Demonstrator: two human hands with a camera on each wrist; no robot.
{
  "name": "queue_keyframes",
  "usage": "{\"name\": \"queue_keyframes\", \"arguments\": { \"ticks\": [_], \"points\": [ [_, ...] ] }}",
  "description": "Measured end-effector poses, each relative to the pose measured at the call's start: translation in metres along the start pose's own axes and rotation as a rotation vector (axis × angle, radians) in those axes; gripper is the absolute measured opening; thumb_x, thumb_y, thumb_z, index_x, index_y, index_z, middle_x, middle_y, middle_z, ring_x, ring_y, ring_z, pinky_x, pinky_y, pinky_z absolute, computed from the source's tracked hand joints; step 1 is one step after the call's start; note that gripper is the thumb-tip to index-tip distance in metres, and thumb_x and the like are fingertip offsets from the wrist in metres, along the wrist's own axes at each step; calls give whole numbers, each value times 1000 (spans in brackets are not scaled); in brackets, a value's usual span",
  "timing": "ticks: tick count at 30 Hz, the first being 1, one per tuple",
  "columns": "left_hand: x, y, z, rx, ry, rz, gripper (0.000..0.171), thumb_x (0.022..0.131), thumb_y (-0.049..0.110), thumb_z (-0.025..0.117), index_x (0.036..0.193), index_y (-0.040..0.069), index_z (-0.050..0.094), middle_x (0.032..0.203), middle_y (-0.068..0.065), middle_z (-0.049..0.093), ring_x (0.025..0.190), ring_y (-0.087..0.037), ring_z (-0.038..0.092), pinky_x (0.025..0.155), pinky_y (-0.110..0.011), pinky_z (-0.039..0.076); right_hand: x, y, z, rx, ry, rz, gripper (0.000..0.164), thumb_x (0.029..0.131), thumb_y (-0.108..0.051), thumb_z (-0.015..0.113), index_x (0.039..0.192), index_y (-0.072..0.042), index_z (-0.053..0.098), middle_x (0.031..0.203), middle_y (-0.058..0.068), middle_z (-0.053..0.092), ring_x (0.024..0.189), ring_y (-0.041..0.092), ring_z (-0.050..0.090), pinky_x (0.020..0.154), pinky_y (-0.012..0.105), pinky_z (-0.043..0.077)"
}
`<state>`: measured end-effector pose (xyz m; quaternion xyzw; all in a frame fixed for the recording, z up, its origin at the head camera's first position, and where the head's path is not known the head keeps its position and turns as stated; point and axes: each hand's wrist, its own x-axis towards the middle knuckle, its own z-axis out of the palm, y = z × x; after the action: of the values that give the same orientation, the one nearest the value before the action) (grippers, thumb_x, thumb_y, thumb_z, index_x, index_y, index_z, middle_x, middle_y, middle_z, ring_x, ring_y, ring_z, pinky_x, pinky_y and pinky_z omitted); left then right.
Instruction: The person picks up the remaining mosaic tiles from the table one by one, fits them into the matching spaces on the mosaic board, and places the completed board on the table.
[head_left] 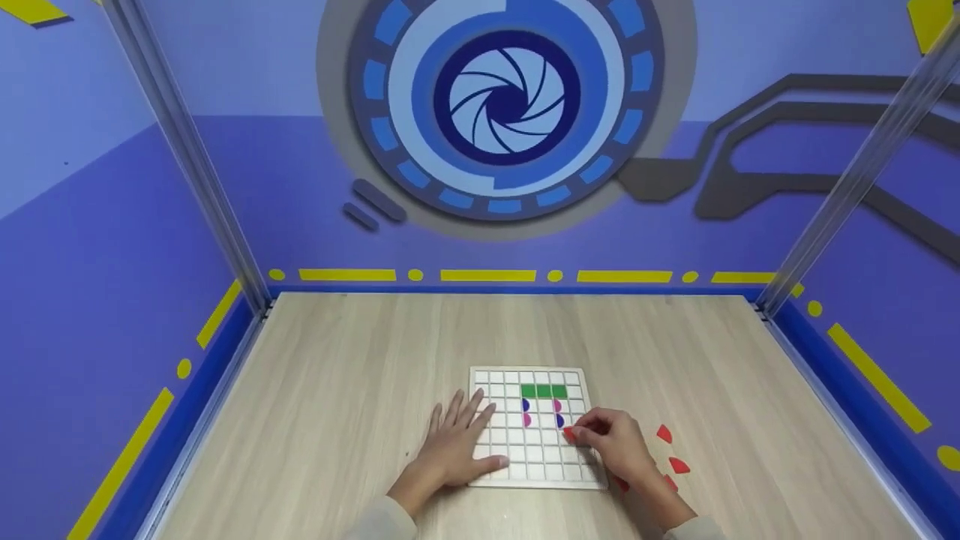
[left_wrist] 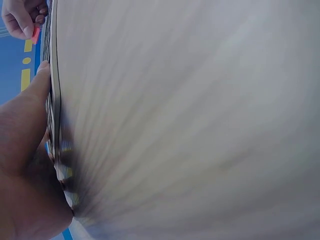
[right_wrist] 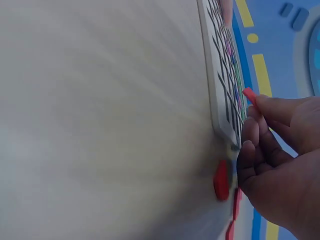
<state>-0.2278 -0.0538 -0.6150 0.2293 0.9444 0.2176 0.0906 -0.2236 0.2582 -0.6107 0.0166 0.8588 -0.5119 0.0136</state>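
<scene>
A white grid board (head_left: pixel 491 452) lies flat on the table. Near its upper right, several green squares (head_left: pixel 537 391) form a row. Below them, blue half-round pieces (head_left: pixel 526 405) and pink ones (head_left: pixel 557 406) stand in two short columns. My left hand (head_left: pixel 454 442) rests with spread fingers on the board's left edge, thumb near the lower cells. Between thumb and fingertips my right hand (head_left: pixel 619 442) pinches a red piece (head_left: pixel 569 434), just below the right column. In the right wrist view this red piece (right_wrist: pixel 249 94) appears held above the board.
Several loose red wedge pieces, such as one (head_left: pixel 679 466) with a rounded side, lie on the wooden table (head_left: pixel 337 405) right of the board. Another red piece (right_wrist: pixel 221 181) lies close to the board's corner. Blue walls (head_left: pixel 262 187) enclose the table's back and sides.
</scene>
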Motion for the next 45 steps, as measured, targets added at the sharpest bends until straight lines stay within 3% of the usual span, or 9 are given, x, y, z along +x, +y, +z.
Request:
{"name": "queue_keyframes", "arguments": {
  "ticks": [15, 28, 38, 45],
  "points": [
    [2, -1, 3, 5, 9, -1, 96, 95, 72, 61, 168, 17, 32, 178, -12, 14, 162, -43, 5, 126, -69, 4, 2, -1, 17, -116, 15, -58, 18, 92, 1, 78, 85, -13, 70, 80, -1, 62, 79, 17, 56, 64, 23, 47],
    [1, -3, 4, -5, 27, 20, 97, 95, 71, 62, 168, 15, 33, 177, -13, 14, 162, -44, 6, 125, -71, 3, 2, -3, 19, -196, 12, -78, 21, 93, -1, 79, 82, -15, 67, 76, -3, 58, 75, 14, 55, 61, 23, 44],
    [2, 1, 8, -12, 1, 1, 97, 94, 74, 61, 168, 17, 34, 178, -11, 14, 162, -43, 6, 126, -69, 3, 0, 0, 16, -203, -11, -2, 17, 95, -1, 77, 86, -13, 68, 81, -1, 59, 79, 16, 55, 61, 25, 44],
    [2, -1, 5, -10, 12, 7, 96, 95, 72, 61, 168, 16, 33, 177, -13, 14, 162, -44, 6, 125, -70, 3, 7, -2, 12, -175, -81, -30, 15, 95, -3, 77, 88, -12, 68, 82, 0, 60, 79, 17, 57, 59, 24, 46]
  ]
}}
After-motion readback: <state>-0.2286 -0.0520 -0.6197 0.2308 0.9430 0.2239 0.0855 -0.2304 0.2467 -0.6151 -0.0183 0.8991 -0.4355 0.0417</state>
